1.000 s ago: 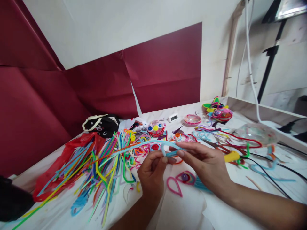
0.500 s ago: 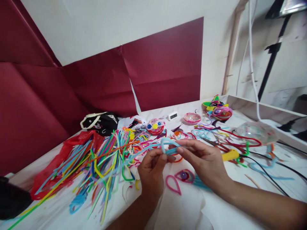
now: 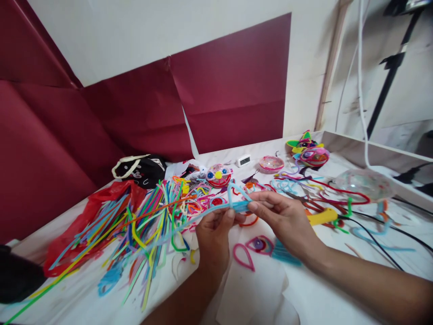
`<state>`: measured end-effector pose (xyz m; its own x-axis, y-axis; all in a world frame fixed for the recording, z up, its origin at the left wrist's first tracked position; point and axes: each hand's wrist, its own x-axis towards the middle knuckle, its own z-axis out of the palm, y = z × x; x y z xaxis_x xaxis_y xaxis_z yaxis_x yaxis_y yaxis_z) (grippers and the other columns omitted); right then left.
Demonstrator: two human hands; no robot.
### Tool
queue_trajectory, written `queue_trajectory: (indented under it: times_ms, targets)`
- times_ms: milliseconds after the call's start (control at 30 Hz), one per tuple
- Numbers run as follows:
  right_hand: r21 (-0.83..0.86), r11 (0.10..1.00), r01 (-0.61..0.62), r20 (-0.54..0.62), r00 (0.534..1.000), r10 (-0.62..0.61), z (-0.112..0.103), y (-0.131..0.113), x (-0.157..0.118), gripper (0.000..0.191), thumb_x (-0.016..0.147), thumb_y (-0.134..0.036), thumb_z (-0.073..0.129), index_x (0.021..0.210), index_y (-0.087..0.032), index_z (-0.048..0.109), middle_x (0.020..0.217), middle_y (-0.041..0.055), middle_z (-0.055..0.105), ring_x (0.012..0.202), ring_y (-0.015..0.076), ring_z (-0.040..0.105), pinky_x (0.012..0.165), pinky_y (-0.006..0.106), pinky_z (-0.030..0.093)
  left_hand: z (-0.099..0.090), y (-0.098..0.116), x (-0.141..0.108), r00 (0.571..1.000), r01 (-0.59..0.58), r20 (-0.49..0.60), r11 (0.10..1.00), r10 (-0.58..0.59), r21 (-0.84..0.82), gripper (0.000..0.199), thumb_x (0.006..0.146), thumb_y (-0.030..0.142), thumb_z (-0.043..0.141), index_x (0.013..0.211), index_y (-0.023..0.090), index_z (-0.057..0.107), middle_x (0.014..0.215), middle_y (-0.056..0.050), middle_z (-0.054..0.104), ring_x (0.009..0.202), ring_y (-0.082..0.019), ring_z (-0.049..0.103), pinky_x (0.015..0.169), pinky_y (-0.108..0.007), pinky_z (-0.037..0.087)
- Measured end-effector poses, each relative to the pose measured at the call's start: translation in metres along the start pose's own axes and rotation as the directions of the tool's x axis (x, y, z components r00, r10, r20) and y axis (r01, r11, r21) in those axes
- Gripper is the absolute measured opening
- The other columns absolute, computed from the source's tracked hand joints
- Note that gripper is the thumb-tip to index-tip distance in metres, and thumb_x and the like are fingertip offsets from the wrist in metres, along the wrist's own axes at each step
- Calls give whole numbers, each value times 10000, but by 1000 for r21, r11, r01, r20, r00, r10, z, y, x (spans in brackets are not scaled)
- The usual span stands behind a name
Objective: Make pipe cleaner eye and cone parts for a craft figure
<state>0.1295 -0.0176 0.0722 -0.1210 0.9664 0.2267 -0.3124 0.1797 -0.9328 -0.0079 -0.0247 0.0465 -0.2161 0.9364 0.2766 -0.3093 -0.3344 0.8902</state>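
Observation:
Between my two hands is a bundle of light blue pipe cleaners (image 3: 241, 206). My left hand (image 3: 215, 234) pinches its left end, and my right hand (image 3: 282, 219) grips the right end between thumb and fingers. One strand rises in a pointed loop above the bundle, and a long tail trails left over the pile. Below my hands lie a pink teardrop loop (image 3: 243, 257), a pink eye shape (image 3: 260, 244) with a purple centre and a flat blue pipe-cleaner piece (image 3: 284, 253), partly behind my right hand.
Loose coloured pipe cleaners (image 3: 152, 221) and a red plastic bag (image 3: 61, 248) spread at the left. A yellow-handled tool (image 3: 323, 217) with a black cable, pliers (image 3: 297, 197) and a clear bowl (image 3: 363, 185) are at the right. A black pouch (image 3: 145, 171) stands behind.
The loop above the bundle has changed from rounded to a more upright, pointed shape. Both hands keep their hold, and my right hand has shifted slightly. The view has moved a little.

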Motion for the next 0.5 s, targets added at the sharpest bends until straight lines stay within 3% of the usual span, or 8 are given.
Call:
queue_trajectory:
  times_ms: [133,233,500]
  targets:
    - [48,993,-107,83,991,102,-2,0,3,361,633,-306,778,947,-189,646,739,3,707,696,128,646,644,226,494,1,0,5,997,62,-43,998,-63,-20,77,745,199,678,780,132,661,630,-13,696,617,-109,655,671,-228,544]
    - [49,988,-147,75,987,143,-4,2,5,406,603,-301,790,955,-177,631,738,6,693,695,146,641,678,267,494,1,0,6,996,76,-35,997,-77,-24,83,739,192,679,778,120,667,649,-19,700,607,-104,649,675,-235,547]
    - [-144,987,-65,-4,998,65,-8,4,12,268,710,-368,691,865,-151,662,751,10,645,713,133,572,665,252,443,2,0,5,991,131,-30,991,-131,-18,105,717,192,696,785,120,664,624,-21,693,597,-109,655,649,-219,540]
